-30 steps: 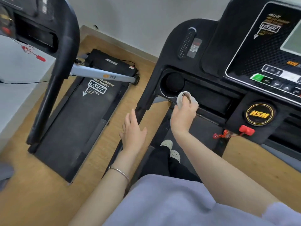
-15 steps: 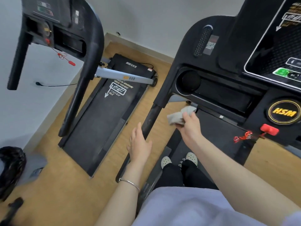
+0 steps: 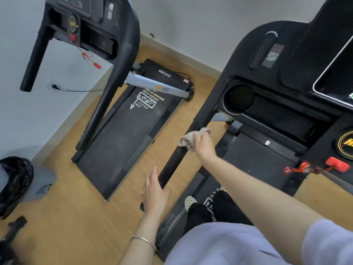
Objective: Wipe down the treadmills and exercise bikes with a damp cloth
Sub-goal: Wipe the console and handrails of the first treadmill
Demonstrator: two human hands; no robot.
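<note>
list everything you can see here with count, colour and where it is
left treadmill: 1, black, by the wall
right treadmill: 1, black, right, underfoot
handrail: 1, black, right treadmill's left side
cloth: 1, beige, bunched against the handrail
left safety key: 1, red, dangling from left treadmill
right safety key: 1, red, on right treadmill
cup holder: 1, black, right treadmill
bin bag: 1, black, floor, lower left
plug: 1, black, in the wall
shoe: 1, white, on right treadmill
bracelet: 1, metal, left wrist
left hand: 1, open, beside the handrail's lower end
right hand: 1, grips the cloth
</note>
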